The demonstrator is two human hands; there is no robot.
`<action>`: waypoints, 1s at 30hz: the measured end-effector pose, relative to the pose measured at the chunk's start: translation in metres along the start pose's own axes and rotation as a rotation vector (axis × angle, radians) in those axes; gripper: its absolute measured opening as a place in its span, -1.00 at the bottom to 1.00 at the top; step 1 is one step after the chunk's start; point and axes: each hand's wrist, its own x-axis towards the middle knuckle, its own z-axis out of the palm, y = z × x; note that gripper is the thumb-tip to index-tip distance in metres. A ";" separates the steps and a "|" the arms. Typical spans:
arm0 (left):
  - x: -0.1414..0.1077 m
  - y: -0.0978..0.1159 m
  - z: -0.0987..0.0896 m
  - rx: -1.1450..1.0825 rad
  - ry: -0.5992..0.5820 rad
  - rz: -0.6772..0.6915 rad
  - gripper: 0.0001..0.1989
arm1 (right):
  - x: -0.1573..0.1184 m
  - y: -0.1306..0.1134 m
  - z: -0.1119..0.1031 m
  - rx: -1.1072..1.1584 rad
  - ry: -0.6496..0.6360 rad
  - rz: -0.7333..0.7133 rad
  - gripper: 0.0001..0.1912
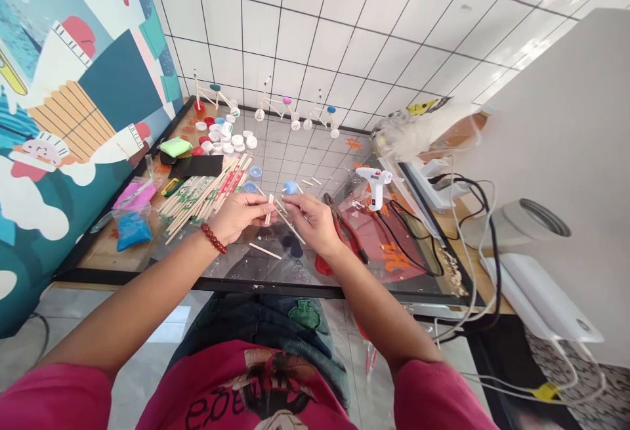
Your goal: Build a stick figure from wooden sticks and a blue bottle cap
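My left hand (pixel 239 216), with a red bead bracelet (pixel 213 238) on its wrist, pinches a short pale wooden stick (pixel 270 210) upright at its fingertips. Just to the right, my right hand (pixel 310 220) grips a thin wooden stick (pixel 295 232) that slants down across the glass. A light blue bottle cap (pixel 290 187) lies just beyond those fingers. A bundle of flat wooden sticks (pixel 199 197) spreads out left of my left hand. Red-handled pliers (pixel 343 233) lie right of my right hand, partly under it.
A white glue gun (pixel 375 184) lies on the glass table (pixel 315 289), its black cord trailing right. Several white and red bottle caps (pixel 224 138) sit at the back, near stick-built bicycle models (pixel 278 108). Blue and pink bags (pixel 134 230) lie at left, against a painted wall.
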 end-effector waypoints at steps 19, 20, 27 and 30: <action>0.001 -0.006 0.001 0.028 -0.096 -0.041 -0.59 | 0.002 0.000 0.000 0.128 -0.075 -0.011 -0.48; 0.001 -0.006 0.001 0.012 -0.088 -0.043 -0.59 | 0.002 0.000 -0.001 0.097 -0.098 -0.055 -0.35; -0.002 -0.005 0.003 -0.026 -0.072 -0.045 -0.58 | -0.001 0.007 0.004 -0.088 -0.184 -0.121 -0.11; -0.003 -0.005 0.004 -0.024 -0.091 -0.042 -0.58 | -0.001 0.010 0.005 -0.101 -0.172 -0.098 -0.13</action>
